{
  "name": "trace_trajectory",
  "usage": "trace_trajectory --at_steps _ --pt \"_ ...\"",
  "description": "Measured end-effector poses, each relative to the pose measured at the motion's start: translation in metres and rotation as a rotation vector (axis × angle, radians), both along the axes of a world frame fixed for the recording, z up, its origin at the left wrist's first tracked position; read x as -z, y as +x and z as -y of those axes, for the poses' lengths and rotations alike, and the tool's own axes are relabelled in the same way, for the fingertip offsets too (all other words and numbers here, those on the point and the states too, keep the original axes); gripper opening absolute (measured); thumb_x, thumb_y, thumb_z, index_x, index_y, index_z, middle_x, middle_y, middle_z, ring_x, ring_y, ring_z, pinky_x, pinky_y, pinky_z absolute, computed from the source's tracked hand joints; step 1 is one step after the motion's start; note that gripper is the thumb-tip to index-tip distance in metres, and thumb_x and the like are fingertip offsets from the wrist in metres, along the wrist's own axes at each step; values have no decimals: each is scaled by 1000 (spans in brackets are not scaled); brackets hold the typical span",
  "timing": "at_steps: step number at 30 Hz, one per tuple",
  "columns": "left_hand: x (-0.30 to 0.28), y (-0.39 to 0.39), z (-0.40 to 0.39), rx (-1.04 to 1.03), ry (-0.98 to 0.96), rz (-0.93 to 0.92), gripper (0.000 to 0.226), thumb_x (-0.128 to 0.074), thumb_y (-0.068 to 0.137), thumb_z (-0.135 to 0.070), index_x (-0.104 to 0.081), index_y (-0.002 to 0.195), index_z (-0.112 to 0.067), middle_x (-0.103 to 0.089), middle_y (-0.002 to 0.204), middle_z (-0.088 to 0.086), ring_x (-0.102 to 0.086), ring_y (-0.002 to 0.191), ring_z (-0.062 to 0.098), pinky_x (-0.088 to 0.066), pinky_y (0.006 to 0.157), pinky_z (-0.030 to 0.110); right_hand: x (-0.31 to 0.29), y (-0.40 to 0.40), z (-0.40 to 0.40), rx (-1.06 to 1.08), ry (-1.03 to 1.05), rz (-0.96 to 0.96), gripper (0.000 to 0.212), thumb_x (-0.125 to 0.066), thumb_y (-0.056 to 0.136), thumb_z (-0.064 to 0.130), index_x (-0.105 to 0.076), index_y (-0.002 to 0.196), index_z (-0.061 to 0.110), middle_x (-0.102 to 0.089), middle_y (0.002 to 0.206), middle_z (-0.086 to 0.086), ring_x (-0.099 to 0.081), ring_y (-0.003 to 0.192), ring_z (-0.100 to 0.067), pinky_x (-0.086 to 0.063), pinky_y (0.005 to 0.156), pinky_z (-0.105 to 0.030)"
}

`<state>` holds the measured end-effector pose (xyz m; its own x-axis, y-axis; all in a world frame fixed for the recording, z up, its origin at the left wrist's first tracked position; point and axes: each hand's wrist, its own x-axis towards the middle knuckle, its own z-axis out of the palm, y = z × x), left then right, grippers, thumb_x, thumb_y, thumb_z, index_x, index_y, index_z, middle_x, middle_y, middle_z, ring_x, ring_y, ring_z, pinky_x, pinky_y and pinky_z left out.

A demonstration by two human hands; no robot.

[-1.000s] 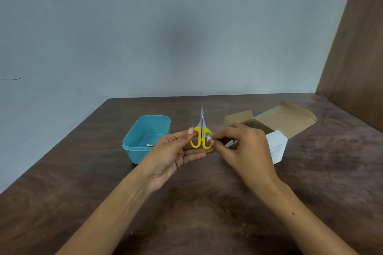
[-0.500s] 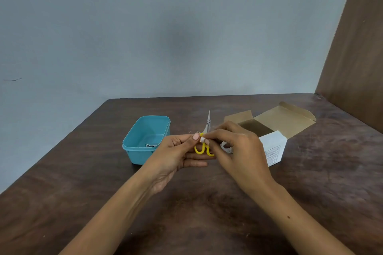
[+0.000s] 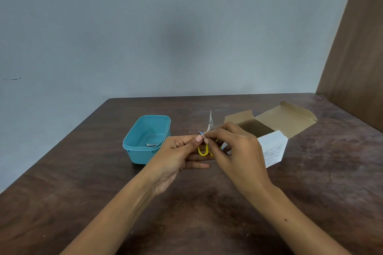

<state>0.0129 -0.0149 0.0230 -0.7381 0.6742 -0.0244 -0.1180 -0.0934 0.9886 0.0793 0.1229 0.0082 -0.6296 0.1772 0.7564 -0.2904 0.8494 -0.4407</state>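
Counting from the left: one teal plastic tub (image 3: 145, 157) stands open on the brown bench (image 3: 83, 192), and one small metal clipper (image 3: 151, 144) lies on its floor near the front wall. No label or writing shows on the tub.

Just right of the tub, the left hand (image 3: 176, 157) is raised a little over the bench. It holds one pair of small scissors (image 3: 209, 125): the thumb lies over the top of the yellow handles and the curled fingers support them from below. The blades are closed and point up and away from the person. One yellow finger loop shows plainly between the hands; the other is mostly hidden.

At the top of the handles, a small pale strip (image 3: 200, 133) with a touch of blue sticks out. The right hand (image 3: 238, 151) pinches it between thumb and forefinger, right against the left thumb, with the other fingers bent loosely.

Behind and to the right of that hand lies one cardboard box (image 3: 288, 117), open, with its brown flaps spread. Its white side panel (image 3: 271, 147) carries printed lines, too small to read.
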Motion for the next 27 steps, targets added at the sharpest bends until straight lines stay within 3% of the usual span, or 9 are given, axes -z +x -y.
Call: trace_trajectory --at_steps 4,7,10,12,15,21,27 --pt "0 1 -3 7 59 88 35 -46 96 -20 -63 108 7 -70 99 22 -73 79 20 -60 65 28 0 2 4 -11 26 9 12 -63 84 25 -73 90 21 -61 81 7 -56 66 -7 -50 53 -29" --pt "-1 -1 -2 -5 84 115 32 -45 96 -20 -66 101 4 -72 79 15 -72 69 16 -58 59 24 -1 2 7 -40 130 40 14 -61 84 24 -73 92 22 -62 84 5 -58 73 -12 -51 53 -33" --pt "0 -4 0 -44 67 67 29 -45 96 -18 -68 92 0 -70 65 8 -69 60 12 -58 58 23 -4 3 4 -80 254 75 13 -63 82 21 -73 90 22 -63 84 3 -59 75 -14 -41 52 -22" --pt "2 -5 0 -70 38 27 30 -46 97 -17 -70 92 0 -71 68 9 -69 60 13 -59 59 25 -5 2 -1 -109 320 115 10 -65 80 21 -73 86 24 -62 81 5 -58 73 -14 -36 52 -20" --pt "3 -4 -1 -99 -28 -70 29 -46 97 -18 -72 95 -4 -74 75 12 -71 67 16 -60 62 25 -6 1 -11 -121 383 184 10 -62 79 26 -72 83 27 -61 79 6 -59 72 -16 -42 49 -27" --pt "3 -4 0 -65 -117 -152 27 -48 96 -19 -70 104 -5 -75 95 13 -73 87 23 -61 64 30 -7 -2 -24 26 148 84 5 -69 83 21 -73 85 22 -62 79 5 -56 63 -14 -47 51 -33" --pt "6 -4 1 -32 -139 -278 21 -52 94 -11 -71 103 -9 -75 91 10 -71 84 21 -60 65 30 -3 -2 -15 18 122 82 6 -70 82 21 -74 87 22 -63 79 6 -54 64 -8 -46 52 -27"
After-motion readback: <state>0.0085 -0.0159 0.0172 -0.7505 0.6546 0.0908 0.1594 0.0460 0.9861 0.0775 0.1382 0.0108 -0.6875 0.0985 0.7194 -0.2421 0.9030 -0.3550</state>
